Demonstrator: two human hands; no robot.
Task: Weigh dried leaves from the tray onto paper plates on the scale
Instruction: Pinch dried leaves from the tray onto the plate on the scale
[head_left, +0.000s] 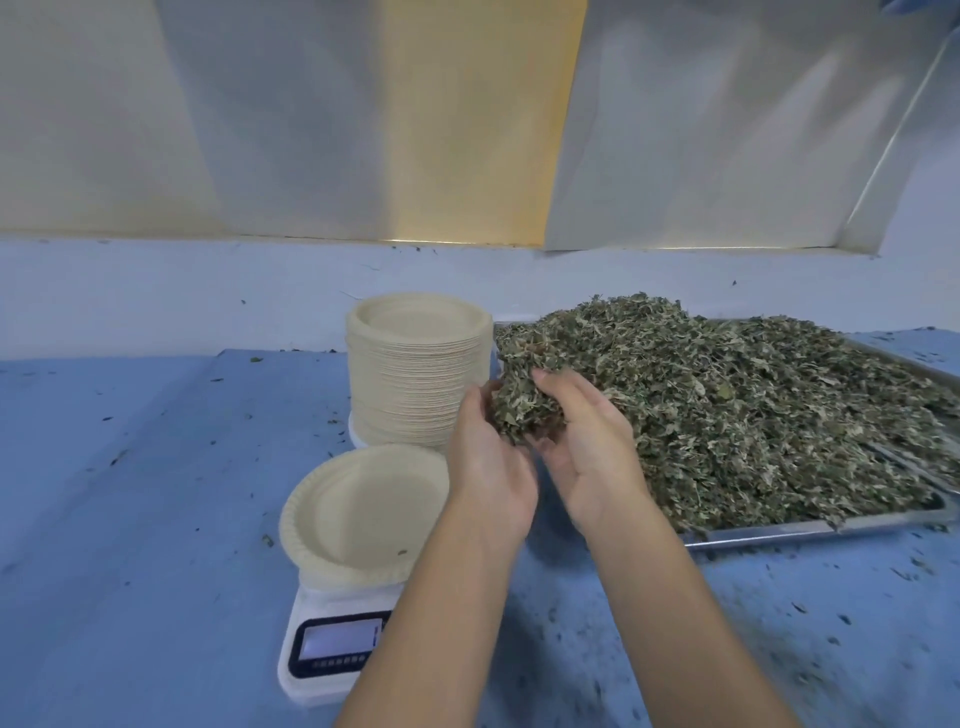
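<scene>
Together the left hand (488, 467) and the right hand (587, 452) cup a handful of dried leaves (519, 410) between them. The palms face each other and the fingers curl inward round the clump, pressing it from both sides. The handful hangs in the air behind and to the right of the scale (332, 649), over the near left corner of the tray (779, 530).

The scale is white, and its display faces the person, partly hidden by the left forearm; its reading cannot be made out. One paper plate (363, 514) sits on the scale's platform and holds only a stray fleck or two near its front rim.

Directly behind the scale stands a tall stack of paper plates (415, 374), its lower front edge just beyond the plate on the scale. To the right of the scale lies the metal tray, piled high with a heap of dried leaves (727, 405) that covers nearly its whole surface.

Scale, stack and tray all rest on a blue table (130, 493). Small leaf crumbs are scattered on it, thickest to the right of the scale near the tray's front rim.
</scene>
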